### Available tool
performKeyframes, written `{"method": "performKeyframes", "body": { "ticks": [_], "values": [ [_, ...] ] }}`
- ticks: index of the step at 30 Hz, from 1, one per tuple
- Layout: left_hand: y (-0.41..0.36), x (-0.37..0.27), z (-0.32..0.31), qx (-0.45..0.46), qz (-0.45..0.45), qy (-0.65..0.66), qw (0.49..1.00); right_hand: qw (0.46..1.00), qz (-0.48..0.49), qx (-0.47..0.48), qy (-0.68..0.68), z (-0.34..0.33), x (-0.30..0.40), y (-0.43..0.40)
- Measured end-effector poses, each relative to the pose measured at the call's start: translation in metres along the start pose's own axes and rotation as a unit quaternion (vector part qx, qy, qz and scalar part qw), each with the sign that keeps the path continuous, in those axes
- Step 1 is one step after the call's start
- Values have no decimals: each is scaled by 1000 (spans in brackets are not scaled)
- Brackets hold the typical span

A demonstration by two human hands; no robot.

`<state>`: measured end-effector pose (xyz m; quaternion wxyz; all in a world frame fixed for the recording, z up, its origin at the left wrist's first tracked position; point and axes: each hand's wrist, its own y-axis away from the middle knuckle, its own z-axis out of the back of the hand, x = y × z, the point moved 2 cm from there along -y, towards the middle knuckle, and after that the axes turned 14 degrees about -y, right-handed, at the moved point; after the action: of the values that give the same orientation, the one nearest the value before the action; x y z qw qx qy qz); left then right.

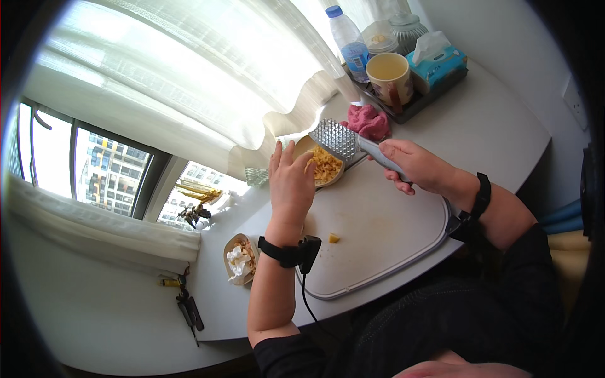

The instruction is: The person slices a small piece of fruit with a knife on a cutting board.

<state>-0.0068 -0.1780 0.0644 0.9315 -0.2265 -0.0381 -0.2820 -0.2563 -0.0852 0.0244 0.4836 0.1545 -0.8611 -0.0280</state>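
My right hand (416, 163) grips the grey handle of a metal grater (333, 138). The grater's perforated head hangs over the right side of a bowl (336, 180) that holds yellow-orange shredded food (324, 163). To the left of the grater my left hand (292, 182) is raised, its fingers apart, with nothing seen in it. Its fingers cover part of the bowl's left side. Below the bowl lies a pale cutting board (378, 245) with a small yellow chunk (333, 238) and a few crumbs on it.
A second bowl (228, 255) holds scraps and crumpled tissue (240, 264). Behind the grater lies a pink cloth (368, 122). A dark tray (427, 101) carries a mug (389, 78), a water bottle (350, 47), a glass jar (407, 32) and a tissue pack (437, 66). Curtains (189, 71) hang along the window.
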Motion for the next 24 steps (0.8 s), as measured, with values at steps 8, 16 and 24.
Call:
{"method": "performKeyframes", "body": {
  "ticks": [8, 16, 24],
  "values": [
    [-8, 7, -11, 23, 39, 89, 995, 1000, 26, -4, 13, 3, 0, -1],
    [1, 7, -1, -7, 9, 72, 997, 999, 19, -11, 34, -2, -2, 3],
    [48, -14, 56, 131, 91, 188, 969, 999, 31, 6, 35, 0, 6, 6]
  ]
}}
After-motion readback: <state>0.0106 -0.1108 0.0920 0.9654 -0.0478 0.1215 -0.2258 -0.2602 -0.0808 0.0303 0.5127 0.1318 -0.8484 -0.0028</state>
